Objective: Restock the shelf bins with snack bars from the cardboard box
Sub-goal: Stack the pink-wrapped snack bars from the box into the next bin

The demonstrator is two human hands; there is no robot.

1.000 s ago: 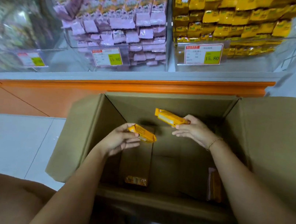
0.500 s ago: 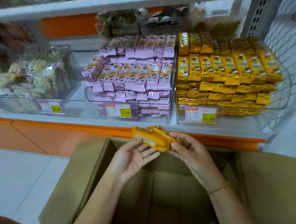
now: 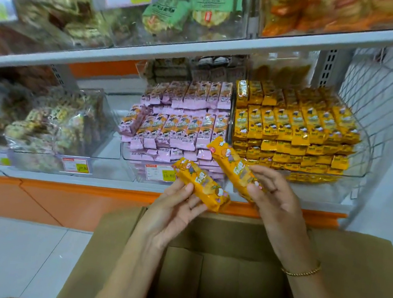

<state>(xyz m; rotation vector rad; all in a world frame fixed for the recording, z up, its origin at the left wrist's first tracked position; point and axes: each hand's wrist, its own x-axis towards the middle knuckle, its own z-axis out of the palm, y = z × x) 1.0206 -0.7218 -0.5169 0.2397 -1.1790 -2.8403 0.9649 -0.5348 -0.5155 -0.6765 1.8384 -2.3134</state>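
Observation:
My left hand holds a yellow snack bar between thumb and fingers, above the open cardboard box. My right hand grips a second yellow snack bar, tilted up toward the shelf. Both bars hover in front of the lowest shelf. The clear bin of yellow bars sits just behind and right of them. The box's inside is dark and mostly hidden by my arms.
A clear bin of pink bars stands left of the yellow bin, and a bin of mixed snacks further left. Price tags hang on the bin fronts. An upper shelf carries more bins. An orange plinth and a wire side panel border the space.
Both hands rose out of the box with a bar each, came together, then parted slightly. The view tilted up, bringing the shelves closer.

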